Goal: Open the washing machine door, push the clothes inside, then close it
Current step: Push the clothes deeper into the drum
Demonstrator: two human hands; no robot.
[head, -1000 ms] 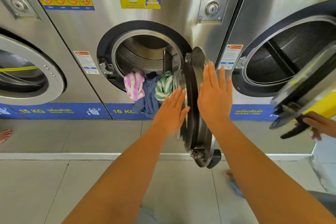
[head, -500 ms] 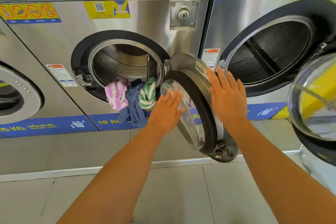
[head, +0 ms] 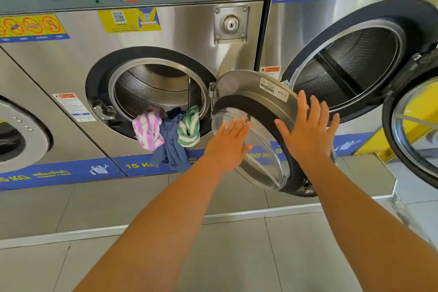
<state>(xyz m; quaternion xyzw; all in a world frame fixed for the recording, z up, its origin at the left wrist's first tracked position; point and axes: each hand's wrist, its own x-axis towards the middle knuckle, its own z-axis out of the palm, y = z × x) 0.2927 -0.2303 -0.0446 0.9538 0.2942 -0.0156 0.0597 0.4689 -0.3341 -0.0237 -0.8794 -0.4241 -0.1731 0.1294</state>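
The middle washing machine (head: 189,38) is stainless steel, and its round door (head: 260,92) stands swung out to the right on its hinge. Clothes hang over the lower lip of the drum opening: a pink striped piece (head: 147,130), a blue garment (head: 173,147) drooping down the front, and a green striped piece (head: 189,125). My left hand (head: 227,147) lies flat, fingers apart, against the door's inner glass. My right hand (head: 308,130) rests flat on the door's outer rim, holding nothing.
The right-hand machine (head: 296,38) is open too; its door (head: 412,125) juts out at the far right. A shut machine (head: 21,135) stands at the left. A raised tiled step with a metal edge (head: 94,232) runs under the machines.
The door has swung further open to the right, showing its inner glass. Both hands moved with it. The view shifted right and closer.
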